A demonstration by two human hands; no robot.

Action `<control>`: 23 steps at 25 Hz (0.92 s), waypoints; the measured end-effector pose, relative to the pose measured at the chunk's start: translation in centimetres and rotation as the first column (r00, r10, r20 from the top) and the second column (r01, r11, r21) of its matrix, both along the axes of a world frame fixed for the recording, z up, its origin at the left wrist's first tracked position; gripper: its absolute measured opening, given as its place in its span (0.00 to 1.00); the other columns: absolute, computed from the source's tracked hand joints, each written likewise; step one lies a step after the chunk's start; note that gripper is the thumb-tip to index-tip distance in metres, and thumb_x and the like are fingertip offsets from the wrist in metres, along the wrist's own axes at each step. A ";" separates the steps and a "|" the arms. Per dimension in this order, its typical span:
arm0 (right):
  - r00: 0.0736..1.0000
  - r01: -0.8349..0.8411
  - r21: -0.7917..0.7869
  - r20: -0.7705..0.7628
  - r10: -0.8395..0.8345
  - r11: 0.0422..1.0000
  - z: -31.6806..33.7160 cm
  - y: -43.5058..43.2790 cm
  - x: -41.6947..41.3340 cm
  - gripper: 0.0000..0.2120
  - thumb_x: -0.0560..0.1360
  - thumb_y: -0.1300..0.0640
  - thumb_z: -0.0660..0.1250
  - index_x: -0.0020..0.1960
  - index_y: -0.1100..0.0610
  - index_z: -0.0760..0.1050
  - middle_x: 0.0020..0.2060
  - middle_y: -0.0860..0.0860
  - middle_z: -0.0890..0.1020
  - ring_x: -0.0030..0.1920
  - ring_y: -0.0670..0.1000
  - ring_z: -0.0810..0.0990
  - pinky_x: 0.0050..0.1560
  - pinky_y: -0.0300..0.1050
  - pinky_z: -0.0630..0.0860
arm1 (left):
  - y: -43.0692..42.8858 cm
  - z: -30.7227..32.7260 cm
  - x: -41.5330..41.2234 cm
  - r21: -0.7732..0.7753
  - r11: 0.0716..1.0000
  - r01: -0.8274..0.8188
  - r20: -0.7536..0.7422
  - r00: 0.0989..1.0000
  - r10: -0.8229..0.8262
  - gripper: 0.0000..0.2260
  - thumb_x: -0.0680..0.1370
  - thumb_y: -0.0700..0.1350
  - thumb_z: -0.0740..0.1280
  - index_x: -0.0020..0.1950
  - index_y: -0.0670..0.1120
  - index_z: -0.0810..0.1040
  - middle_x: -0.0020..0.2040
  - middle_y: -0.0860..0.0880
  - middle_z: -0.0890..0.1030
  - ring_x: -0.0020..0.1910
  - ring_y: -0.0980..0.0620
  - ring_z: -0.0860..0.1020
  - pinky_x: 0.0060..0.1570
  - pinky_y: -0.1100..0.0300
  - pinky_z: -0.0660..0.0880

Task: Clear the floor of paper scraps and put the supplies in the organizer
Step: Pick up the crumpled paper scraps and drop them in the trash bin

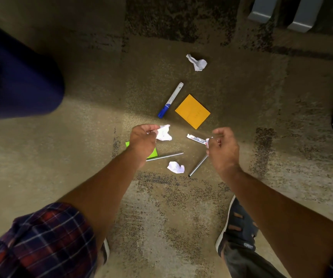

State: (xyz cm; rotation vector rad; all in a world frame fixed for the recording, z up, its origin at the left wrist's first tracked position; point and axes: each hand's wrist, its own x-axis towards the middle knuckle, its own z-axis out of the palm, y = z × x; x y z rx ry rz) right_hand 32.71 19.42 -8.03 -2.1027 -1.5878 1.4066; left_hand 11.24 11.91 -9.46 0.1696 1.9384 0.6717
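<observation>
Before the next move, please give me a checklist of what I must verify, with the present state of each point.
1. Left hand grips a crumpled paper: ok.
2. Right hand holds a scrap: cannot tell; its fingers are curled and something white shows at them.
3. Floor free of scraps: not ok; a far paper ball and a near paper ball lie there.
4. Supplies gathered: not ok; the blue marker, orange pad, first pen and second pen lie on the floor.
5. Organizer in view: not ok.
6. Dark blue object is a bin: cannot tell.

Left hand [141,142] pinching crumpled paper [164,133], right hand [222,150] curled over marker [195,138]
</observation>
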 end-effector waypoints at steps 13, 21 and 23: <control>0.812 -0.403 -0.270 0.336 0.478 0.875 -2.3 -8.3 -3.3 0.20 0.77 0.38 0.64 0.56 0.54 0.70 0.49 0.59 0.83 0.52 0.63 0.82 0.46 0.52 0.76 | -5.1 0.1 -3.7 -0.012 0.994 -0.112 0.017 0.994 0.112 0.14 0.83 0.36 0.63 0.63 0.47 0.83 0.53 0.49 0.85 0.43 0.55 0.79 0.40 0.64 0.73; 0.793 -0.420 -0.332 0.318 0.520 0.844 -2.7 -11.1 -5.1 0.13 0.83 0.49 0.58 0.63 0.52 0.75 0.56 0.59 0.84 0.56 0.62 0.82 0.48 0.48 0.74 | -7.5 0.6 -5.5 0.025 0.984 -0.177 0.063 0.982 0.176 0.14 0.82 0.36 0.64 0.64 0.45 0.83 0.57 0.47 0.86 0.50 0.50 0.83 0.48 0.58 0.80; 0.861 -0.337 -0.300 0.285 0.421 0.893 -1.5 -10.7 -6.0 0.14 0.83 0.50 0.58 0.60 0.58 0.75 0.54 0.62 0.84 0.54 0.64 0.82 0.46 0.48 0.72 | -7.7 1.7 -5.9 0.019 0.977 -0.211 0.076 0.975 0.209 0.14 0.82 0.37 0.63 0.65 0.47 0.83 0.58 0.47 0.86 0.45 0.55 0.80 0.39 0.64 0.75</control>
